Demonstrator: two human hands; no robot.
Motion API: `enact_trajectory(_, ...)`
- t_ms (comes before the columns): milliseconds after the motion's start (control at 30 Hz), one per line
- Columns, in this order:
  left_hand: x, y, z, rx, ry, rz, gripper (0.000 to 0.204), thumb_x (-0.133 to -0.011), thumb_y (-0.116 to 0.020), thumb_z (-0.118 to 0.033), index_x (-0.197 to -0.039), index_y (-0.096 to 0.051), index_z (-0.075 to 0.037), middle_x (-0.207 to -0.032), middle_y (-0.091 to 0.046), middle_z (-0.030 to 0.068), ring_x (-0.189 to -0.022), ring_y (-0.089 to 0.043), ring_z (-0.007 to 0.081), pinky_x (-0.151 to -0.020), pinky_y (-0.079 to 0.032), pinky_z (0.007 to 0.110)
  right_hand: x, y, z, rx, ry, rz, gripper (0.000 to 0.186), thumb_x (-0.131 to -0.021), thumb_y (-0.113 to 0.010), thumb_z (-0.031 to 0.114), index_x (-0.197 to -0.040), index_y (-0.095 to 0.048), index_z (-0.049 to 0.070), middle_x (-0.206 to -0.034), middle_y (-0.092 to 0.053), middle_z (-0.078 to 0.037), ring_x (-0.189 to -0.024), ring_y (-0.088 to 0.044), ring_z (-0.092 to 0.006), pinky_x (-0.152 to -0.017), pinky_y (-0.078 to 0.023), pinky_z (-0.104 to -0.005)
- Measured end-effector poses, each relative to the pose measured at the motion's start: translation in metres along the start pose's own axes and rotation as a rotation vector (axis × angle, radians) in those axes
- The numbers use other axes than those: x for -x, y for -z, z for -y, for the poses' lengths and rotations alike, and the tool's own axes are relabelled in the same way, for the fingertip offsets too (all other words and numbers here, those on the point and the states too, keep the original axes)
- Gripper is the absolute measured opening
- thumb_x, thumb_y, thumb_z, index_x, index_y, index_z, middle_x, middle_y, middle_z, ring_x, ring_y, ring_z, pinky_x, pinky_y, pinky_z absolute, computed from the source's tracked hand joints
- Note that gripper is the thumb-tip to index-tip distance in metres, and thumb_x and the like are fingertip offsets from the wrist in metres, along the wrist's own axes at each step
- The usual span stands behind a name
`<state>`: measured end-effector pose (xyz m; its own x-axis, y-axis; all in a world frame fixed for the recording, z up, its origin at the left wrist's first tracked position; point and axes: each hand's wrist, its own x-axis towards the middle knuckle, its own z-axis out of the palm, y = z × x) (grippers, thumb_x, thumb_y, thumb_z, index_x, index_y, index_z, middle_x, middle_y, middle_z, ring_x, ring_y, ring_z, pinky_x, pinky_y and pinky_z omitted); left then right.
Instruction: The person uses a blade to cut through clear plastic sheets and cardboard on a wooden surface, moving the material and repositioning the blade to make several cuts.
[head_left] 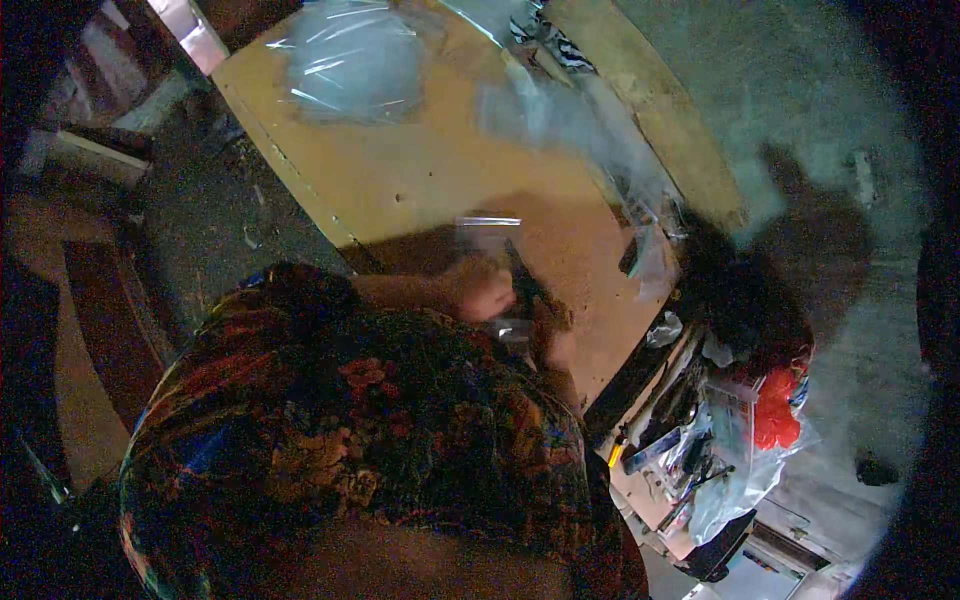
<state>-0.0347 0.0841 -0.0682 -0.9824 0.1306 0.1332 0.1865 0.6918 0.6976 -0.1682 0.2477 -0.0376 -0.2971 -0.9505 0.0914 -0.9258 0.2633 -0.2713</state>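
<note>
My left hand point(485, 290) is closed near the table's front edge, its fingers curled around a small piece of clear plastic that looks like a bag. Its shiny upper edge point(488, 222) sticks out beyond my fingers. Below the hand, another glinting bit of clear plastic point(513, 330) shows between my two hands. My right hand point(556, 345) is close beside it on the right, dark and smeared, so its fingers cannot be made out. Both hands are over the tan wooden tabletop point(420, 175).
A pile of clear plastic bags point(355, 65) lies at the table's far left. More clear plastic point(560, 115) runs along the right edge, near a black-and-white striped item point(550, 40). At lower right, a cluttered surface holds tools, plastic bags and a red bundle point(777, 410).
</note>
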Motion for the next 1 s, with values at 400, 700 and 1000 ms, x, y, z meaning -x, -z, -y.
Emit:
enact_trajectory(400, -0.003, 0.105, 0.045, -0.714, 0.287, -0.257, 0.052, -0.078, -0.05, -0.038, -0.119, -0.043, -0.007, -0.135, -0.019, 0.0183, -0.125, -0.016, 0.0333, -0.097, -0.012, 0.058, -0.005, 0.008, 0.007, 0.054, 0.137, -0.102, 0.037, -0.074, -0.048, 0.012, -0.11, -0.05, 0.008, -0.101, -0.052, -0.014, -0.096, -0.047, -0.0308, -0.085, -0.032, -0.0479)
enact_trajectory(700, -0.018, 0.105, 0.028, -0.336, 0.393, -0.235, 0.035, -0.067, -0.062, -0.025, -0.092, -0.053, -0.001, -0.104, -0.049, 0.0181, -0.102, -0.045, 0.0345, -0.077, -0.043, 0.042, 0.0, 0.004, 0.003, 0.084, 0.113, -0.08, 0.039, -0.071, -0.051, 0.011, -0.11, -0.05, 0.009, -0.097, -0.052, -0.014, -0.089, -0.047, -0.0338, -0.077, -0.038, -0.0448)
enact_trajectory(1000, -0.038, 0.117, 0.048, -0.031, 0.708, -0.242, 0.03, -0.075, -0.053, -0.024, -0.103, -0.055, -0.014, -0.081, -0.058, 0.0143, -0.078, -0.056, 0.0331, -0.069, -0.045, 0.042, -0.009, 0.016, 0.017, -0.029, 0.112, -0.122, 0.048, -0.068, -0.054, 0.006, -0.115, -0.048, 0.016, -0.101, -0.05, -0.013, -0.087, -0.046, -0.0347, -0.074, -0.041, -0.0445)
